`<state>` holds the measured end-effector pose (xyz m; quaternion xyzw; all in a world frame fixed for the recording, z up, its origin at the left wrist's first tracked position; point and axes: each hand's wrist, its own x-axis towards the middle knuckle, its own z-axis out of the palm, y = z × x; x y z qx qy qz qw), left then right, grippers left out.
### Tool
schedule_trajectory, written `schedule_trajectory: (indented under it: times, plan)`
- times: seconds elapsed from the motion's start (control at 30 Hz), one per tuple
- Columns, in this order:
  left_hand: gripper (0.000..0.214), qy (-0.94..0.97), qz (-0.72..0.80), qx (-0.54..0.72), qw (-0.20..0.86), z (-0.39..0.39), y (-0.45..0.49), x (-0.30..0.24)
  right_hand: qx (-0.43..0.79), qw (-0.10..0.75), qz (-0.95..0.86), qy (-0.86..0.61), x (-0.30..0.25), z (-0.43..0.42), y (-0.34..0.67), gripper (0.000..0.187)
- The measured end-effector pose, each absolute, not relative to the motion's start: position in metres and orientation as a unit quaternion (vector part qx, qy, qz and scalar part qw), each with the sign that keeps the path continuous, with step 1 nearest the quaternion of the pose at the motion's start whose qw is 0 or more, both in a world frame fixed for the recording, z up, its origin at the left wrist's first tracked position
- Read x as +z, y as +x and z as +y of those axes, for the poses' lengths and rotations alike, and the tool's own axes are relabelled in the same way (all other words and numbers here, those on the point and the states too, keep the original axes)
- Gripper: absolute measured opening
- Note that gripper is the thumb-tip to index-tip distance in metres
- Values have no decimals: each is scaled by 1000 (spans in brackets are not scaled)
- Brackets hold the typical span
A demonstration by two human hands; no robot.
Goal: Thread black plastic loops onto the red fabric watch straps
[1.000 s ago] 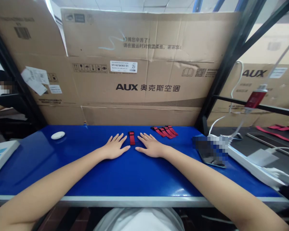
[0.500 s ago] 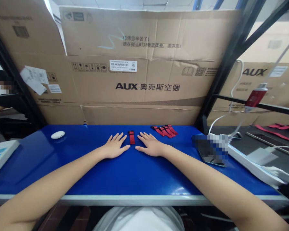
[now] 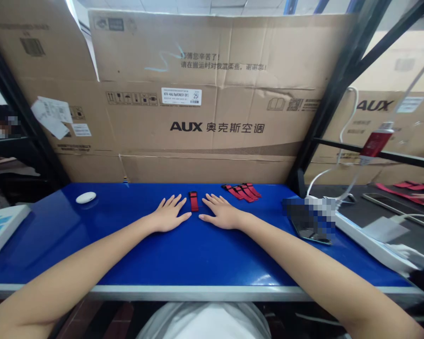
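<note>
My left hand point(image 3: 167, 214) lies flat on the blue tabletop point(image 3: 198, 259), fingers spread and holding nothing. Opposite it, my right hand point(image 3: 221, 212) also rests palm down with its fingers apart. Between the two sets of fingertips lies a short red strap point(image 3: 194, 202) with a black buckle at its far end; neither hand appears to hold it. Beyond my right hand, several more red straps point(image 3: 243, 192) with black buckles lie fanned out in a loose group.
A white oval object point(image 3: 86, 197) sits at the far left, behind a white box point(image 3: 3, 226). On the right are a dark phone point(image 3: 309, 226) and a white power strip point(image 3: 367, 240) with cables. A cardboard panel point(image 3: 212, 141) stands along the back edge. Another person point(image 3: 7, 127) is at the left.
My hands and the straps stay where they were. At the far right edge, another person's fingers now show by the red straps on the neighbouring table.
</note>
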<state>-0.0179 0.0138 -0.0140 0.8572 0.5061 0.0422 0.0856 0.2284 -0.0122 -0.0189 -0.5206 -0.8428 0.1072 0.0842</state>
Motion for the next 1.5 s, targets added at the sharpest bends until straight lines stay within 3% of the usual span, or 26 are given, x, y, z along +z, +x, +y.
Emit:
schedule_trajectory:
  times: [0.63, 0.77, 0.83, 0.97, 1.03, 1.1, 1.23, 1.37, 1.5]
  plan:
    - [88, 857, 508, 28, 80, 14, -18, -14, 100, 84, -844, -520, -21, -11, 229, 96]
    - [75, 864, 494, 36, 86, 13, -19, -13, 91, 98, -844, -519, -23, -10, 229, 94]
    - [66, 879, 467, 47, 85, 13, -18, -12, 74, 128, -850, -506, -23, -8, 229, 85]
    - [54, 916, 383, 97, 66, 12, -14, -10, 30, 243, -861, -446, -21, -5, 229, 25]
    - [46, 930, 337, 131, 70, 10, -11, -8, 21, 295, -856, -423, -20, -4, 229, 11]
    - [35, 935, 307, 157, 81, 7, -7, -7, 30, 336, -845, -415, -19, -5, 228, 7]
    - [23, 928, 317, 179, 85, 4, -2, -8, 103, 338, -836, -420, -20, -7, 224, 28]
    - [29, 901, 351, 229, 110, 5, 5, -12, 158, 317, -838, -415, -21, -7, 218, 14]
    - [36, 904, 333, 246, 106, 7, 11, -13, 210, 339, -811, -428, -23, -5, 213, 19]
